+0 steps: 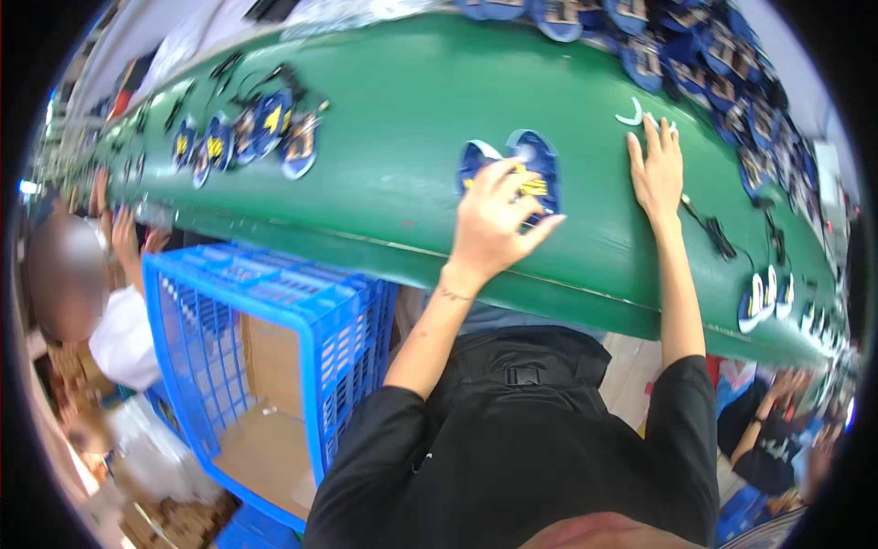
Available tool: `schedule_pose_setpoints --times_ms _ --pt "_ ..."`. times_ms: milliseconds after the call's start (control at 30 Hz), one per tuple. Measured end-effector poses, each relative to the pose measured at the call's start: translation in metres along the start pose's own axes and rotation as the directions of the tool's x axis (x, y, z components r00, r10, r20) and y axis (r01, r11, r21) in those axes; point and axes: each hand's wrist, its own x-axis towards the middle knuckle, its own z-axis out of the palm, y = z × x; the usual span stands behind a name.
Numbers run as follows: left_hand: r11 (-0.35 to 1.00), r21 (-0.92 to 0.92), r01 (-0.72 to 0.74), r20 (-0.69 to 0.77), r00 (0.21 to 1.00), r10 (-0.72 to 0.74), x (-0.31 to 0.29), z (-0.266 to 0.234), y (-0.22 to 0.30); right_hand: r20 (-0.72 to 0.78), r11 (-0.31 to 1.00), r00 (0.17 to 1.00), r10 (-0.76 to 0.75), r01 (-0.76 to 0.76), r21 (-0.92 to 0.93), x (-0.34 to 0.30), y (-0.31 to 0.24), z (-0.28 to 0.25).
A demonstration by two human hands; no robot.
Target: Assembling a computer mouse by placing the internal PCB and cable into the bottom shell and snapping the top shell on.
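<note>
A pair of dark blue shoes with yellow markings lies before me on a green work surface [366,197]: the left shoe [473,161] and the right shoe [540,151]. My left hand [494,221] rests over the pair and covers much of them, its thumb stretched away from the fingers. Further right, my right hand [657,172] lies flat with its fingers apart. Its fingertips reach small white curved strips [629,113]; part of one is hidden under the fingers.
Several blue shoes [272,123] with black cables sit at the left. A heap of blue shoes [722,82] fills the far right. More shoes [752,302] and a black cable [718,238] lie at the right. A blue crate [315,339] stands at my left, near other people.
</note>
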Motion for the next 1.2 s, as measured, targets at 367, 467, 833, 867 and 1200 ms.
schedule_pose_setpoints --times_ms 367,467,833,867,1200 --pt "0.971 -0.209 -0.12 0.052 0.99 0.134 -0.004 -0.004 -0.007 -0.183 0.577 0.668 -0.722 0.726 0.374 0.116 -0.221 0.067" --pt "0.965 -0.23 -0.13 0.038 0.989 0.143 -0.002 0.005 -0.004 -0.175 0.484 0.582 -0.794 0.78 0.398 0.144 -0.266 0.075" --pt "0.958 -0.271 -0.097 -0.038 0.995 0.09 0.002 0.003 -0.004 0.119 0.788 0.961 -0.251 0.131 0.601 0.115 -0.075 -0.011" --pt "0.961 -0.263 -0.09 -0.025 0.996 0.086 0.002 0.001 -0.005 0.228 0.798 0.968 -0.103 -0.057 0.6 0.099 -0.056 -0.015" --pt "0.968 -0.241 -0.077 0.037 0.995 0.088 -0.004 0.0 -0.008 -0.153 0.752 0.923 -0.353 0.377 0.541 0.054 -0.081 0.007"
